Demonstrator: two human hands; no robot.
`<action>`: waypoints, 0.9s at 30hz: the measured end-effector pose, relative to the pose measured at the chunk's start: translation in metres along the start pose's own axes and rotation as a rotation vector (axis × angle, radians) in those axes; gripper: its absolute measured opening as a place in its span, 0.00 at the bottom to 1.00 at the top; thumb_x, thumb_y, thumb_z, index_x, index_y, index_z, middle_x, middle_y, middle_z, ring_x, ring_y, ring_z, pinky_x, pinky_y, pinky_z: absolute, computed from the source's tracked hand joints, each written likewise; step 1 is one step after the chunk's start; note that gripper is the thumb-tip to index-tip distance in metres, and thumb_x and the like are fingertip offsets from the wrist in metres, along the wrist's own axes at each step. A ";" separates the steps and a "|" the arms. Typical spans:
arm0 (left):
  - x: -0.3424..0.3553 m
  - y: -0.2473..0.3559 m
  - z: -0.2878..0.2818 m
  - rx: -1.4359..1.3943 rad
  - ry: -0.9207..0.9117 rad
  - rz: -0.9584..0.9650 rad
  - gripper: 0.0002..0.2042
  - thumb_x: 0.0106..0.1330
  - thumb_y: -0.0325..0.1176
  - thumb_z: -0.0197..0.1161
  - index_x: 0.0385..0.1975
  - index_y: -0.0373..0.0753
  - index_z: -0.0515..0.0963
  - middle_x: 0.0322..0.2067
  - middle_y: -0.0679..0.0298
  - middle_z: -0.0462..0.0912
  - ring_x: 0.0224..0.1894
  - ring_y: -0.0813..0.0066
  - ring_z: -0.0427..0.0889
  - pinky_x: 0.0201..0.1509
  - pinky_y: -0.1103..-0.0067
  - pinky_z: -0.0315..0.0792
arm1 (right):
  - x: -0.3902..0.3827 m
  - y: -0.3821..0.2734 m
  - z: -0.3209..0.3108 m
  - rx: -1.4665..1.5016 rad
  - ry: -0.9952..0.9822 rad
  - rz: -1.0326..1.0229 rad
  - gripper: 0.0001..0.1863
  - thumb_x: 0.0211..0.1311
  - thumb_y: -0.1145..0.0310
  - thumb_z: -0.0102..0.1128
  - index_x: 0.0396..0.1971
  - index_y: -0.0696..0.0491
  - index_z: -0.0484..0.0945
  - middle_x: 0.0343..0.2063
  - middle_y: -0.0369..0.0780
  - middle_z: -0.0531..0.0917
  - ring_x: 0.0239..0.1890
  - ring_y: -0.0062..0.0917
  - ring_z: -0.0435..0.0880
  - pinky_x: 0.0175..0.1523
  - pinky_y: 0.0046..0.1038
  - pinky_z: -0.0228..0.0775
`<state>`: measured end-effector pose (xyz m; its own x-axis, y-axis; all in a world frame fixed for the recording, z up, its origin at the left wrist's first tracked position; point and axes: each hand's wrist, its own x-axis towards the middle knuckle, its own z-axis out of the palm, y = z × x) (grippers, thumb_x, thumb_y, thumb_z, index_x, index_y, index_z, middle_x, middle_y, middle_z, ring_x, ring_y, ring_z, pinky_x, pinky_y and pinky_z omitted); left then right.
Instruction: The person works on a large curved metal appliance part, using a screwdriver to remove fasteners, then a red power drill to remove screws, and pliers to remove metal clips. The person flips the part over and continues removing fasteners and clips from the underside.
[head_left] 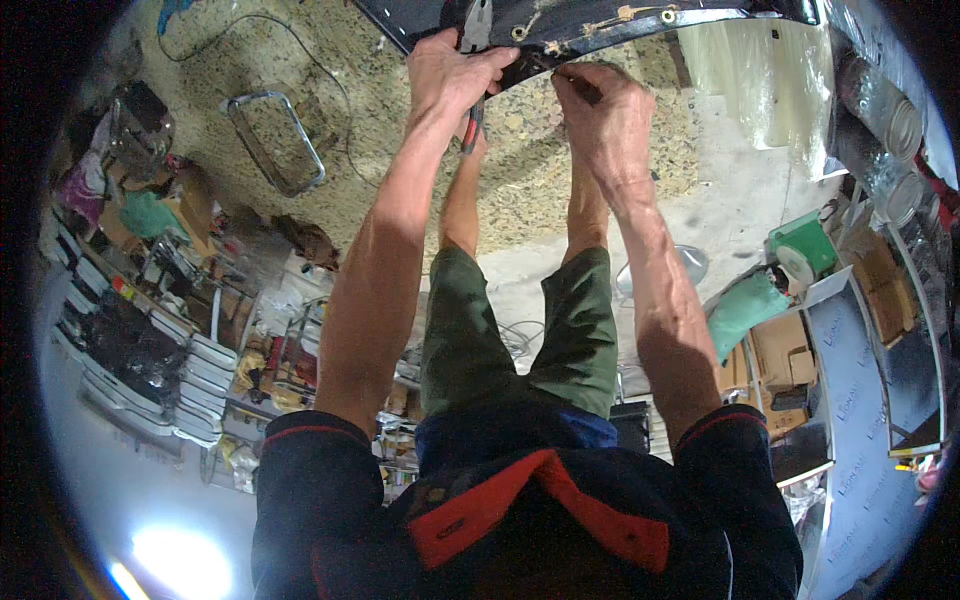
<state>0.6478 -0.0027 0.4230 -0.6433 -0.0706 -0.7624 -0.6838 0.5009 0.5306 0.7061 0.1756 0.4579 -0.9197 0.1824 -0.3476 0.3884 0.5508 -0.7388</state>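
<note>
At the top of the view hangs the edge of a dark panel, with brass-coloured round eyelets and tan scraps along its border. My left hand is closed around pliers; their grey jaws point up over the panel, and a red and black handle shows below the palm. The thumb of that hand reaches right to the panel's lower edge. Close by on the right, my right hand is curled with its fingertips pinched just under the same edge. What lies between those fingertips, if anything, is too small to make out.
On the speckled floor mat at the left lies a rounded rectangular metal frame, near a thin cable. Clear plastic sheeting hangs at the upper right. Shelving with cardboard boxes and a green bag stands right; cluttered racks stand left.
</note>
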 end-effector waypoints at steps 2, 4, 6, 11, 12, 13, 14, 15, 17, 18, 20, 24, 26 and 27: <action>0.007 -0.009 0.002 -0.008 0.007 -0.005 0.19 0.54 0.41 0.80 0.37 0.33 0.85 0.26 0.57 0.90 0.27 0.71 0.90 0.32 0.74 0.83 | 0.010 0.003 0.001 -0.062 0.023 -0.118 0.05 0.55 0.72 0.69 0.31 0.56 0.88 0.30 0.50 0.87 0.35 0.46 0.88 0.43 0.41 0.79; 0.005 0.000 0.002 0.029 0.006 0.002 0.21 0.53 0.43 0.81 0.37 0.33 0.85 0.26 0.56 0.89 0.26 0.70 0.90 0.32 0.73 0.83 | 0.016 0.011 0.001 -0.112 0.024 -0.196 0.06 0.52 0.72 0.69 0.31 0.54 0.88 0.30 0.49 0.87 0.35 0.46 0.86 0.42 0.42 0.79; 0.014 -0.017 0.001 0.099 0.049 0.030 0.19 0.55 0.42 0.80 0.37 0.34 0.85 0.27 0.57 0.89 0.26 0.71 0.89 0.31 0.75 0.82 | 0.022 0.005 0.007 -0.142 -0.009 -0.253 0.07 0.51 0.71 0.70 0.31 0.53 0.88 0.30 0.48 0.86 0.34 0.46 0.86 0.42 0.42 0.79; 0.017 -0.022 0.001 0.116 0.043 0.022 0.19 0.54 0.42 0.80 0.38 0.34 0.85 0.27 0.56 0.90 0.27 0.68 0.90 0.32 0.75 0.82 | 0.029 -0.010 0.009 -0.374 -0.079 -0.302 0.10 0.54 0.71 0.71 0.36 0.58 0.89 0.32 0.46 0.87 0.33 0.41 0.89 0.41 0.35 0.81; 0.020 -0.025 0.001 0.099 0.037 0.020 0.19 0.54 0.43 0.80 0.38 0.35 0.85 0.27 0.56 0.90 0.27 0.68 0.90 0.32 0.75 0.82 | 0.031 -0.009 0.010 -0.382 -0.078 -0.310 0.10 0.54 0.71 0.71 0.36 0.57 0.89 0.32 0.46 0.88 0.33 0.41 0.89 0.41 0.35 0.81; 0.022 -0.027 0.002 0.083 0.032 0.018 0.20 0.54 0.43 0.80 0.38 0.35 0.85 0.27 0.55 0.90 0.28 0.67 0.90 0.32 0.74 0.82 | 0.032 -0.009 0.010 -0.390 -0.077 -0.317 0.10 0.54 0.70 0.71 0.36 0.57 0.89 0.32 0.46 0.88 0.33 0.41 0.89 0.41 0.35 0.81; 0.021 -0.028 0.001 0.123 0.069 0.060 0.19 0.54 0.44 0.80 0.37 0.35 0.85 0.27 0.55 0.90 0.28 0.67 0.90 0.33 0.74 0.82 | 0.033 -0.010 0.011 -0.387 -0.103 -0.297 0.10 0.54 0.70 0.71 0.35 0.57 0.89 0.32 0.46 0.88 0.33 0.41 0.89 0.41 0.35 0.80; 0.020 -0.028 0.002 0.164 0.106 0.102 0.19 0.53 0.44 0.80 0.36 0.36 0.85 0.27 0.55 0.90 0.28 0.67 0.90 0.34 0.73 0.82 | 0.034 -0.012 0.011 -0.383 -0.130 -0.276 0.10 0.54 0.70 0.71 0.35 0.57 0.89 0.32 0.46 0.88 0.33 0.40 0.89 0.41 0.35 0.80; 0.018 -0.026 0.003 0.199 0.150 0.125 0.20 0.52 0.46 0.80 0.34 0.36 0.86 0.27 0.55 0.90 0.29 0.67 0.90 0.37 0.72 0.82 | 0.037 -0.012 0.011 -0.390 -0.159 -0.285 0.10 0.53 0.70 0.71 0.35 0.57 0.88 0.32 0.46 0.88 0.33 0.39 0.89 0.41 0.35 0.80; 0.018 -0.025 0.001 0.186 0.115 0.091 0.23 0.51 0.49 0.80 0.38 0.37 0.86 0.32 0.54 0.90 0.35 0.63 0.90 0.41 0.70 0.82 | 0.038 -0.012 0.011 -0.396 -0.165 -0.270 0.10 0.53 0.68 0.72 0.34 0.56 0.88 0.33 0.46 0.87 0.34 0.41 0.88 0.42 0.37 0.80; 0.018 -0.022 -0.003 0.162 0.044 0.024 0.30 0.48 0.54 0.81 0.46 0.39 0.86 0.41 0.50 0.90 0.45 0.54 0.90 0.51 0.66 0.83 | 0.039 -0.011 0.012 -0.405 -0.175 -0.241 0.10 0.51 0.64 0.73 0.31 0.52 0.89 0.34 0.46 0.87 0.36 0.46 0.88 0.44 0.43 0.80; 0.018 -0.020 -0.003 0.199 0.050 0.033 0.30 0.50 0.52 0.80 0.48 0.38 0.86 0.44 0.51 0.89 0.49 0.54 0.89 0.54 0.67 0.82 | 0.037 -0.012 0.015 -0.492 -0.178 -0.290 0.09 0.52 0.67 0.71 0.31 0.54 0.87 0.35 0.47 0.86 0.36 0.46 0.87 0.42 0.43 0.80; 0.017 -0.017 -0.005 0.205 0.041 0.039 0.30 0.50 0.52 0.80 0.49 0.39 0.86 0.44 0.50 0.89 0.49 0.54 0.89 0.54 0.67 0.82 | 0.033 -0.017 0.020 -0.591 -0.164 -0.356 0.06 0.53 0.70 0.70 0.30 0.56 0.86 0.32 0.45 0.85 0.34 0.43 0.87 0.40 0.39 0.80; 0.017 -0.017 -0.006 0.209 0.037 0.040 0.30 0.51 0.52 0.80 0.49 0.39 0.86 0.44 0.50 0.89 0.48 0.54 0.89 0.54 0.67 0.82 | 0.032 -0.022 0.022 -0.570 -0.183 -0.330 0.05 0.53 0.70 0.69 0.28 0.55 0.84 0.31 0.45 0.84 0.34 0.45 0.86 0.40 0.42 0.79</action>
<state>0.6465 -0.0178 0.4036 -0.6837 -0.0767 -0.7257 -0.5732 0.6720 0.4690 0.6691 0.1514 0.4508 -0.9410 -0.1821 -0.2853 -0.0477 0.9059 -0.4207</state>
